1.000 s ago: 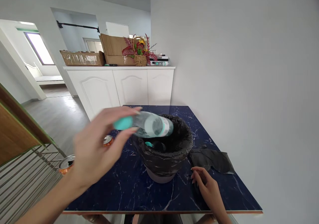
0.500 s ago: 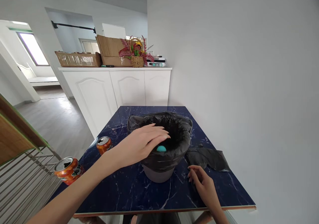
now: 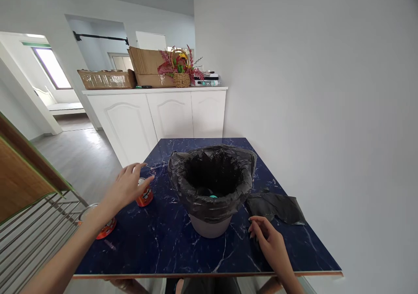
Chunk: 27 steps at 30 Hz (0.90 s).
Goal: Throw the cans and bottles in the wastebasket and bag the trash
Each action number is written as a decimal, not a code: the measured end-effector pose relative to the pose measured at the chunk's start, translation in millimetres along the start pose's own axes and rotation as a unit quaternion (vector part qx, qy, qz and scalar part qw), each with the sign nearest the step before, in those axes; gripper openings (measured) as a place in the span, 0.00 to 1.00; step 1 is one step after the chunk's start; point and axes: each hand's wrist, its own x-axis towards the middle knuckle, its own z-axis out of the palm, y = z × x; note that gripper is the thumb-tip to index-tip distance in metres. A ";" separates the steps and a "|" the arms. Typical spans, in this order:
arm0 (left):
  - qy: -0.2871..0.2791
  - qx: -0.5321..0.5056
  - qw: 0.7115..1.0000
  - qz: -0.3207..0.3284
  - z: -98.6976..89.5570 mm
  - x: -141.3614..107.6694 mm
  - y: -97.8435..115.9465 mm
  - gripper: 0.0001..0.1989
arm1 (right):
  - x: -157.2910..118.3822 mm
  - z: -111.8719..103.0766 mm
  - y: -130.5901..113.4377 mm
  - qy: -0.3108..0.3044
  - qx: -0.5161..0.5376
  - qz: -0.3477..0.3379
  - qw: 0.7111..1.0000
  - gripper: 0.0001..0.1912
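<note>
My left hand (image 3: 128,185) is open over the far orange soda can (image 3: 145,197), thumb and fingers spread around its upper part. Whether they touch it I cannot tell. Partly hidden behind my left forearm is the nearer orange can (image 3: 107,229). A grey bin lined with a black trash bag (image 3: 209,213) stands upright mid-table. Just inside its front rim shows a small piece of a teal item (image 3: 213,196). My right hand (image 3: 269,241) rests on the table right of the bin, fingers loosely curled and apart, holding nothing visible, close to a flattened black plastic bag (image 3: 277,207).
The dark blue marbled table (image 3: 192,259) meets a white wall on the right. At left stands a metal wire rack (image 3: 35,237). Beyond the table, a white cabinet (image 3: 173,115) carries cardboard boxes (image 3: 107,79) and a flower basket (image 3: 181,80).
My left hand has moved left from above the bin to the far can. The teal item sits lower inside the bin, mostly hidden. My right hand stays put.
</note>
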 end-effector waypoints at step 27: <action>0.062 -0.354 0.910 0.209 -64.9 -13.8 142.8 0.35 | 1.1 2.3 -5.3 0.019 0.002 -0.019 1.000 0.26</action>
